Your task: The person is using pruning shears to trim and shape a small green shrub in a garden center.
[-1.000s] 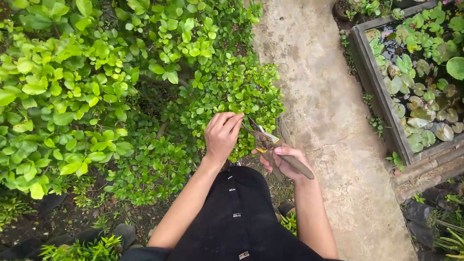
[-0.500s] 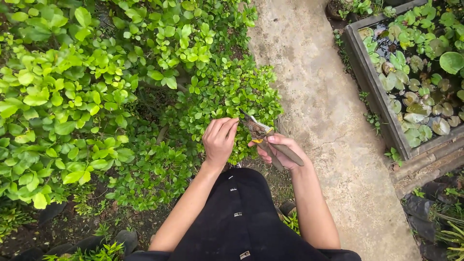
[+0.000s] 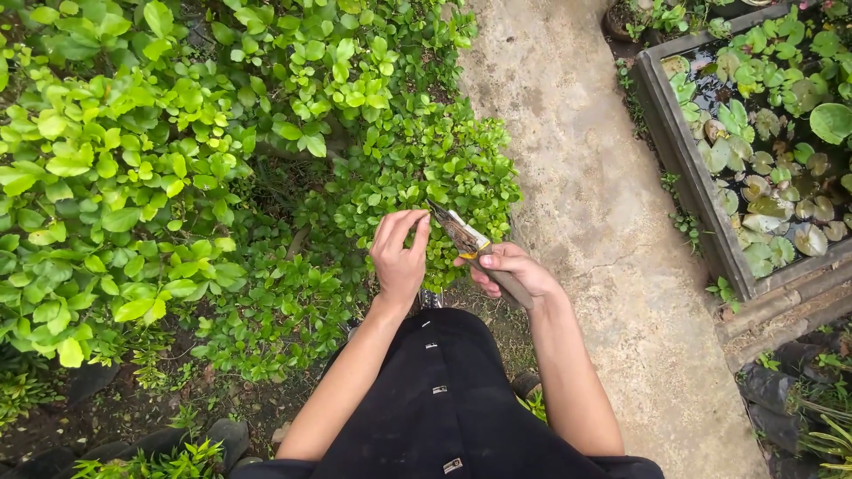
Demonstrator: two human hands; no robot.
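Note:
My right hand [image 3: 510, 270] grips the handles of a pair of garden shears [image 3: 465, 238], whose rusty blades point up and left into a low green shrub [image 3: 426, 177]. My left hand [image 3: 399, 257] is beside the blades, fingertips pinched on a small sprig of the shrub close to the blade tips. Both forearms reach forward over my black-clothed knee [image 3: 444, 390]. Whether the blades are closed on a stem is hidden by leaves.
A bigger bush with light green leaves [image 3: 115, 177] fills the left. A concrete path [image 3: 586, 177] runs along the right of the shrub. Beyond it stands a stone trough with floating water plants [image 3: 772, 133]. Dark stones [image 3: 222, 435] edge the soil near my feet.
Both hands stayed at the shrub's edge; the view shifted slightly. My left fingers have closed tighter near the blade tips.

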